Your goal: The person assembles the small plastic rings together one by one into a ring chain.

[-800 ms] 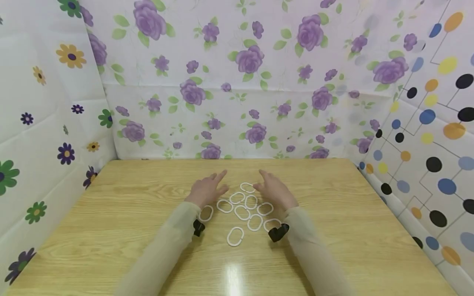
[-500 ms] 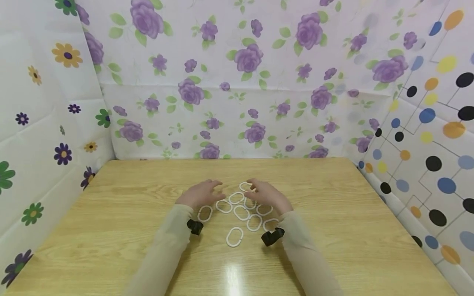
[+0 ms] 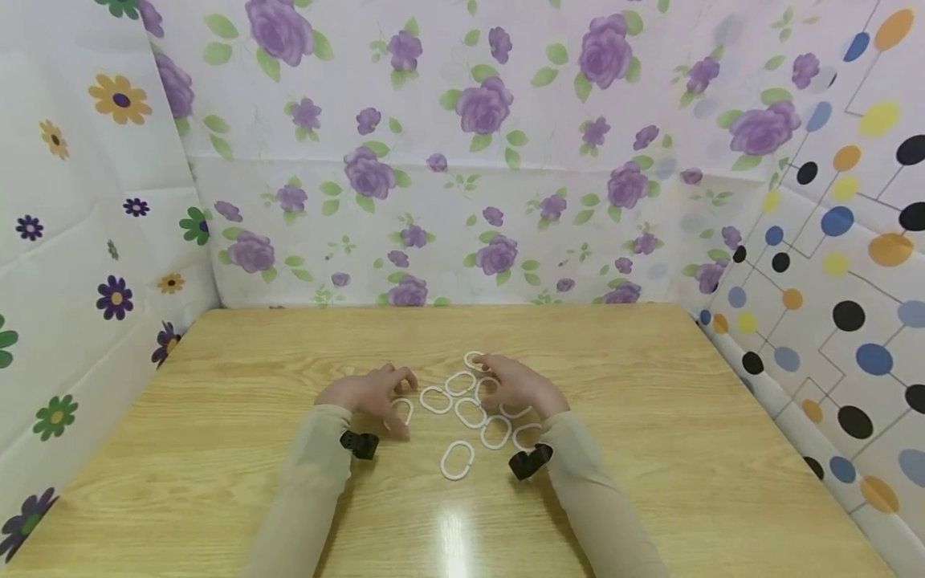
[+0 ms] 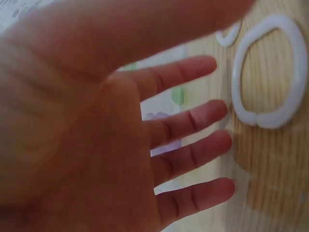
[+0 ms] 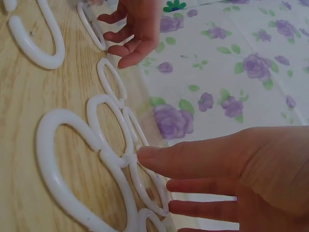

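Note:
Several white oval rings, each with a small split like shower curtain rings, lie loosely grouped on the wooden table. My left hand (image 3: 367, 397) hovers around the leftmost ring (image 3: 411, 412), thumb and fingers apart. In the left wrist view the fingers are spread and nearly straight, with a ring (image 4: 299, 63) just beyond their tips. Over the right part of the group is my right hand (image 3: 522, 385), fingers reaching to the farthest ring (image 3: 466, 360). Its thumb (image 5: 188, 157) is close to the rings in the right wrist view; whether it touches one I cannot tell.
A single ring (image 3: 443, 460) lies nearer the front, apart from the others. The wooden table (image 3: 253, 353) is bounded by a flowered cloth (image 3: 433, 201) at the back and patterned cloths at both sides. Black wrist cameras (image 3: 531, 462) sit on both sleeves.
The left hand has drawn back to the left and lowered over the leftmost ring. The right hand has come left and down over the rings. The rings look unmoved.

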A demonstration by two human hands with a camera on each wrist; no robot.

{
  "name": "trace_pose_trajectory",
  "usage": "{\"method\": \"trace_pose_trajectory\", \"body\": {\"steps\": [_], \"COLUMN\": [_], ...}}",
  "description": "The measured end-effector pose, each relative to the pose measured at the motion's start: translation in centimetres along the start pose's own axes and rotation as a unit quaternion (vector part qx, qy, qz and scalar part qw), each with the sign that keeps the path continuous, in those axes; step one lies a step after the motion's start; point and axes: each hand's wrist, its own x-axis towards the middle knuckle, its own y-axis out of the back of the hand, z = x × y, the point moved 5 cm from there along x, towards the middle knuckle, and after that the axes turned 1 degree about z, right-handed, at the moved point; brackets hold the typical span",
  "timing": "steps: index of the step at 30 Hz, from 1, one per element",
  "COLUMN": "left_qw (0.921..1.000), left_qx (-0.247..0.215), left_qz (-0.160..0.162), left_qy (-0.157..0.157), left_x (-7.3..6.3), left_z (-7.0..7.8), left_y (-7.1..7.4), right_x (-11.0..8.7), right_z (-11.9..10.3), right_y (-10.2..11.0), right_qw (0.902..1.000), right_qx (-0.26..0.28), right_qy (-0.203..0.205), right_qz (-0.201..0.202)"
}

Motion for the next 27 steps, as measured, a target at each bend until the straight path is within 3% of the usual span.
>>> {"method": "trace_pose_trajectory", "body": {"steps": [6, 12, 20, 27], "left_qw": [0.9998, 0.9991, 0.9988, 0.9988], "left_qx": [-0.012, -0.043, -0.044, -0.041], "left_qz": [-0.015, -0.007, -0.006, 0.003], "left_qy": [-0.010, 0.000, -0.018, -0.026], "left_x": [-0.1, 0.3, 0.4, 0.4], "left_z": [-0.7, -1.4, -1.2, -1.0], "left_y": [-0.2, -0.3, -0.3, -0.1], "right_x": [0.2, 0.3, 0.2, 0.0], "right_z": [-0.4, -0.7, 0.2, 0.5], "right_y": [-0.7, -0.9, -0.7, -0.4], "right_qw": [0.9969, 0.9915, 0.9954, 0.9956], "right_qx": [-0.036, -0.067, -0.057, -0.051], "right_qy": [0.061, 0.103, 0.074, 0.076], "right_qz": [-0.034, -0.043, -0.024, -0.020]}}
